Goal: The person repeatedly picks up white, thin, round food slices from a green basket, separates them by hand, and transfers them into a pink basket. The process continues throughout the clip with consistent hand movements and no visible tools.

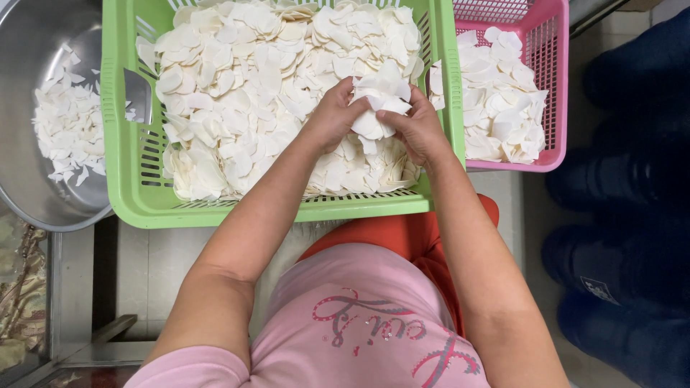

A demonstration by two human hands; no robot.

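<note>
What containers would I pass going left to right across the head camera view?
Round grey metal bowl with a few white slices, then green plastic basket piled with white slices, then pink plastic basket holding more.

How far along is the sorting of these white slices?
Done: some slices lie in the pink basket and the metal bowl. In hand: left hand and right hand hold a small stack. Left: the green basket is heaped, so most seems to remain.

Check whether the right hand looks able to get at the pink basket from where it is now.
Probably yes. The right hand shares a stack of white slices with the left hand, and the pink basket sits open-topped just past the green basket's rim.
</note>
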